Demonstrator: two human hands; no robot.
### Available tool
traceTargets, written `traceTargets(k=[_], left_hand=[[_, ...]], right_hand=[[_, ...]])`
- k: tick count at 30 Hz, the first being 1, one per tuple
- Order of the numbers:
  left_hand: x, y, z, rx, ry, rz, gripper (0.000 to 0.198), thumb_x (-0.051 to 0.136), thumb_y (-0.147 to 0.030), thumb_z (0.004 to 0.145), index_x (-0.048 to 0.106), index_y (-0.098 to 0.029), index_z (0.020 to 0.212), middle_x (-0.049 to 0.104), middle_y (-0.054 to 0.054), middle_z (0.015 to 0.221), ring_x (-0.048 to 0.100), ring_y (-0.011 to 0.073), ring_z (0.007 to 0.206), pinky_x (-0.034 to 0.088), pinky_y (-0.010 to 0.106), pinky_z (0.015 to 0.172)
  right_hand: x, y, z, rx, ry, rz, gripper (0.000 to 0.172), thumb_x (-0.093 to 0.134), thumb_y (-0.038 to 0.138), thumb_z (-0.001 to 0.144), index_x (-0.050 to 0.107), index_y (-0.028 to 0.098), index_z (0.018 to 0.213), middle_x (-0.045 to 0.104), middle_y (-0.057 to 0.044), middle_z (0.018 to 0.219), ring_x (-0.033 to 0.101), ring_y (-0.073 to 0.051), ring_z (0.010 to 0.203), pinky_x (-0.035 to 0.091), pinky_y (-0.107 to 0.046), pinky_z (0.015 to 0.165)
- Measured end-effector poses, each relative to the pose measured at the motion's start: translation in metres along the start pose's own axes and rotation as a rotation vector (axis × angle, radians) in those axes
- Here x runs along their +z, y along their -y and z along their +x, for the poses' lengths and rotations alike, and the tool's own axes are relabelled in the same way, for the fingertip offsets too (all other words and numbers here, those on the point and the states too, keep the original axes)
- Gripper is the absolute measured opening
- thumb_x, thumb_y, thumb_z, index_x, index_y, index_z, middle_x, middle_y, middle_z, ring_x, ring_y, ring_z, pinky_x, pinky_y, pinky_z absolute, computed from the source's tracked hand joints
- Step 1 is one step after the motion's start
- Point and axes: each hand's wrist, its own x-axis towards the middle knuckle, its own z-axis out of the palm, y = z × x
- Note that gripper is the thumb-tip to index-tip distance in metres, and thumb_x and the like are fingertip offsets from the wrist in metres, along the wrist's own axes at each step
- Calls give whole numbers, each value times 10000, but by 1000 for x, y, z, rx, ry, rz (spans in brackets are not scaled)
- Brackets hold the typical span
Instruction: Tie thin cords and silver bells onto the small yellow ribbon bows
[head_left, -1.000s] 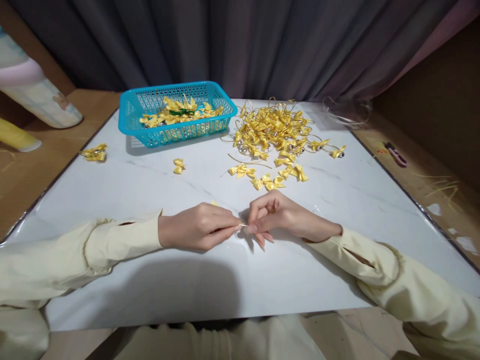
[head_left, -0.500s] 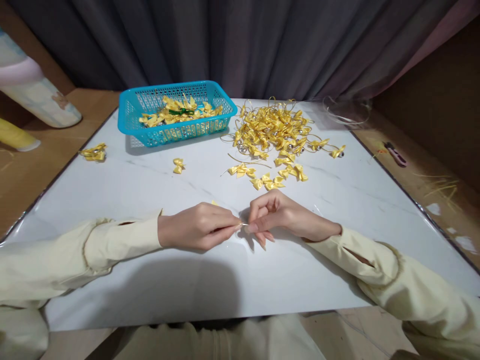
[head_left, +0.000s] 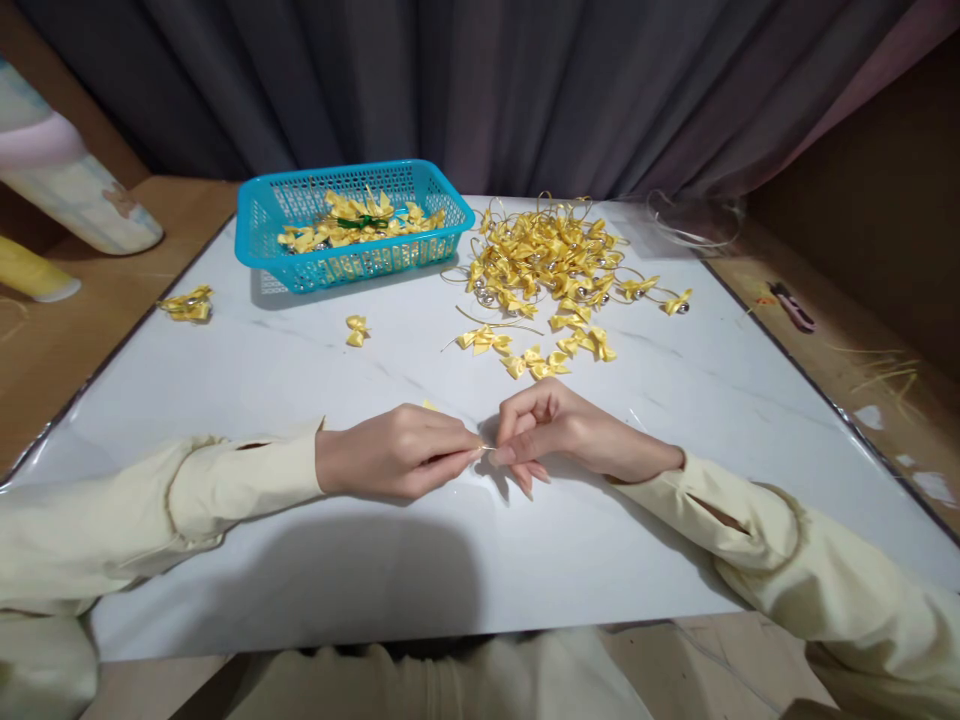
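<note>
Close together over the near middle of the table, my hands pinch a thin pale cord (head_left: 488, 449). My left hand (head_left: 405, 452) is closed around one end, thumb and fingers pressed together, hiding whatever else lies inside. From the right, thumb and forefinger of my right hand (head_left: 544, 432) grip the other end, its lower fingers curled loosely. A short span of cord shows between the fingertips. A small yellow tip (head_left: 430, 405) peeks out behind my left knuckles; I cannot tell if it is held. Just beyond my hands lie several yellow ribbon bows (head_left: 534, 361).
A blue basket (head_left: 352, 258) of bows stands at the back left. Right of it spreads a pile of bows (head_left: 551, 245) with bells and gold cords. Single bows (head_left: 358, 331) lie on the left. A pink-handled tool (head_left: 793, 308) and cord scraps (head_left: 885, 378) are at the right.
</note>
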Motion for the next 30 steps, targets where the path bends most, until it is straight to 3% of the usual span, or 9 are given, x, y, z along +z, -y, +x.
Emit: traceTargets(k=[12, 30], left_hand=[[-3, -2, 2, -83, 15, -106, 249, 429, -164, 901, 632, -106, 769, 587, 36, 585, 487, 90, 496, 383, 187, 493], [-6, -2, 4, -131, 41, -250, 153, 474, -154, 847, 613, -90, 834, 589, 27, 606, 397, 67, 458, 348, 173, 446]], right_hand=[[-2, -3, 3, 8, 24, 84, 73, 652, 109, 701, 640, 76, 638, 623, -31, 485, 464, -62, 388, 347, -187, 419], [-1, -4, 3, -2, 11, 104, 84, 668, 132, 708, 643, 72, 656, 631, -36, 494, 465, -60, 389, 355, -185, 421]])
